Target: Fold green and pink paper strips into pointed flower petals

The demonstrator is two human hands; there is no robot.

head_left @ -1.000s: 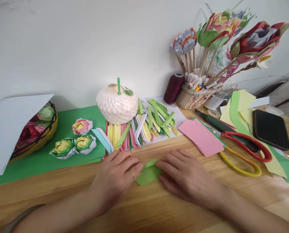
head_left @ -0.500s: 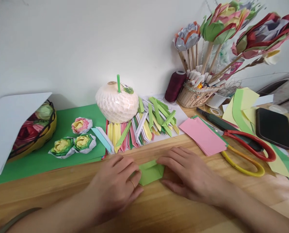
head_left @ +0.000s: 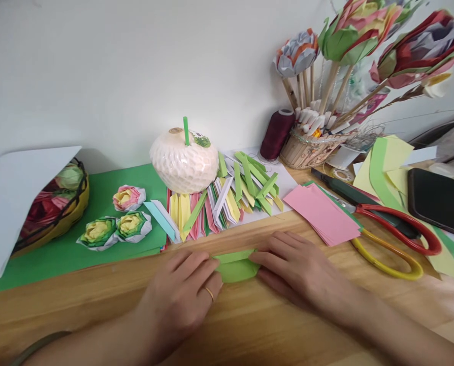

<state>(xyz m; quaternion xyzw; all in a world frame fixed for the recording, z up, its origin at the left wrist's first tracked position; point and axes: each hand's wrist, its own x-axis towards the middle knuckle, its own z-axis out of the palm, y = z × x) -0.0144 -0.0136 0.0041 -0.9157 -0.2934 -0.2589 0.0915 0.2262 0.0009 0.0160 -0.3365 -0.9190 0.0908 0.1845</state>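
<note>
A small light green sheet of paper (head_left: 236,269) lies between my hands on the wooden table, its far edge folded over into a narrow strip. My left hand (head_left: 185,290), with a ring on one finger, grips the paper's left end between thumb and fingers. At the other end, my right hand (head_left: 288,267) pinches the paper, its thumb partly hidden below. Beyond the hands lies a row of folded paper strips (head_left: 196,213) in yellow, pink, white and green, with loose green folded pieces (head_left: 246,175) on top. Pink paper slips (head_left: 322,213) are stacked right of my right hand.
Scissors (head_left: 398,218) with red and yellow handles lie at the right beside a phone (head_left: 438,201). Behind stand a white textured container (head_left: 185,162), a thread spool (head_left: 277,134) and a basket (head_left: 306,147) of paper flowers. Three paper flowers (head_left: 130,198) sit on green sheets (head_left: 108,175).
The far edge of the green paper now shows as a flatter folded strip, and its near edge is curved up. My right thumb has moved in towards the paper. The view has shifted slightly.
</note>
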